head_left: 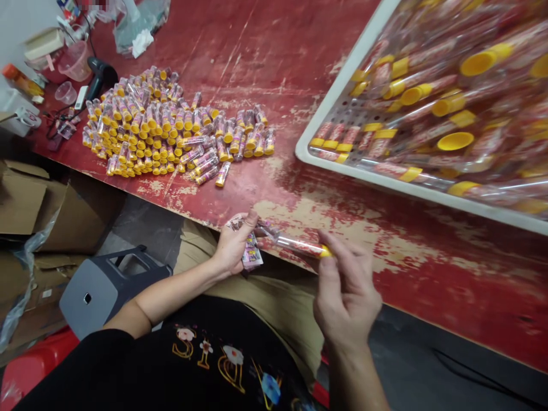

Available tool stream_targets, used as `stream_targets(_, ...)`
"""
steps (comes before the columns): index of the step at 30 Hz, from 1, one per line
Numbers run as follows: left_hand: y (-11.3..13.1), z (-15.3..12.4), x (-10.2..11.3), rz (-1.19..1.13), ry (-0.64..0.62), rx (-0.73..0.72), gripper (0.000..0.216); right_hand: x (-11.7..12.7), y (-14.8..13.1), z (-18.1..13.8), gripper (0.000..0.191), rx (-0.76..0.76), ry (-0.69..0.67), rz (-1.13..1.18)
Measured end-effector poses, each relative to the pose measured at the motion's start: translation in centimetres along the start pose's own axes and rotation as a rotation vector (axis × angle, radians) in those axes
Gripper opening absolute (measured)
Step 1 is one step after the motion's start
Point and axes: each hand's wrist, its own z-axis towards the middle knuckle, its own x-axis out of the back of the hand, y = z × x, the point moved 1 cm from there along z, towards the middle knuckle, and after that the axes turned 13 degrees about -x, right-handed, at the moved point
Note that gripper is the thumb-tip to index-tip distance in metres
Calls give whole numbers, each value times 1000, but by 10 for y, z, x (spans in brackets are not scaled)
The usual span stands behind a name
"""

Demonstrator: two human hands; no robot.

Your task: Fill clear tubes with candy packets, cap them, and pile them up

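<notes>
Left hand: the left hand [233,245] is curled at the table's near edge, fingers closed around a small stack of printed labels [252,257].
Right hand: the right hand [345,291] pinches the yellow-capped end of a clear tube [295,244] between thumb and fingertips; the other fingers are loosely bent.
Tube in hand: lies nearly level between the two hands, just above the worn edge of the red table [428,268]; its far end meets the left hand's fingers.
Finished pile: a broad heap of short yellow-capped tubes [171,128] with pink-patterned wraps lies to the left on the table, well apart from the hands. It suggests that many pieces are already done.
Remaining stock: a white tray [342,94] at upper right holds many long capped tubes, blurred; judged from its fill, much work is left.
Background: a black handheld scanner [100,77] and plastic cups [75,60] stand at the far left corner; cardboard boxes [25,200] sit on the floor.
Writing: print on labels and wraps is too small to read; the letters on the black shirt [205,357] are partly hidden and cannot be read with certainty.
</notes>
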Motion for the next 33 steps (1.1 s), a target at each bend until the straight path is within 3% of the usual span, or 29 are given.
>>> stream_targets(4,8,-2,-1,-29,-46,14,68,6,4,-9,40,216,55,-35)
stream_targets(9,14,-2,-3,-42,-79,27,58,0,5,-15,30,-20,103,175)
stream_targets(12,15,-2,-4,-22,-113,55,55,2,6,-14,33,26,120,177)
stream_targets(15,16,-2,-5,-45,-156,92,57,9,9,-11,46,184,-19,61)
stream_targets(18,15,-3,-5,-69,-190,139,65,14,11,-10,51,189,-166,75)
stream_targets(25,4,-11,-6,-130,-307,217,79,-2,5,-13,42,83,-17,150)
stream_targets(29,8,-17,-8,-66,-332,173,83,-12,-2,-11,27,57,56,121)
stream_targets(33,14,-21,-11,-46,-385,134,90,-15,-8,-7,24,89,148,143)
